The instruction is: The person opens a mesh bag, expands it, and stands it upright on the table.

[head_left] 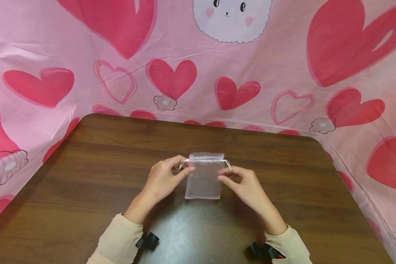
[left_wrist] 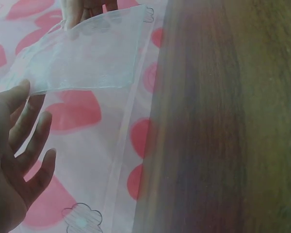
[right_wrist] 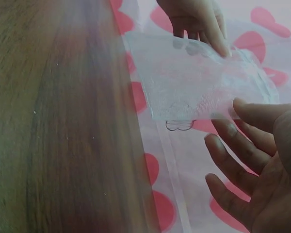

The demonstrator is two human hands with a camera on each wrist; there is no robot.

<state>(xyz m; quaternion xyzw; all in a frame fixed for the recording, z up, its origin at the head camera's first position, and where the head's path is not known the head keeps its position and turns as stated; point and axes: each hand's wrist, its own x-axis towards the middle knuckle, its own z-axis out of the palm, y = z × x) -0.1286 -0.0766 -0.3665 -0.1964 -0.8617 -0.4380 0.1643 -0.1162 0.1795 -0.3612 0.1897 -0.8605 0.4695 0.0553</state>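
Observation:
A small sheer white drawstring bag [head_left: 203, 181] is held up above the table, its gathered top away from the person and its cord loops at both sides. The left hand [head_left: 165, 178] pinches the bag's left edge below the cord between thumb and fingers. On the opposite edge, the right hand [head_left: 247, 187] pinches with thumb and forefinger. In the left wrist view the bag [left_wrist: 92, 53] looks flat, with the left hand [left_wrist: 14, 150] at its near edge. The right wrist view shows the bag [right_wrist: 189, 82] and the right hand [right_wrist: 266, 160], its other fingers spread below.
A brown wood-grain table [head_left: 102, 154] lies beneath the hands. Pink cloth with red hearts [head_left: 237, 91] hangs behind the table and along both sides. Dark devices are strapped at the left wrist [head_left: 151, 241] and the right wrist [head_left: 255, 250].

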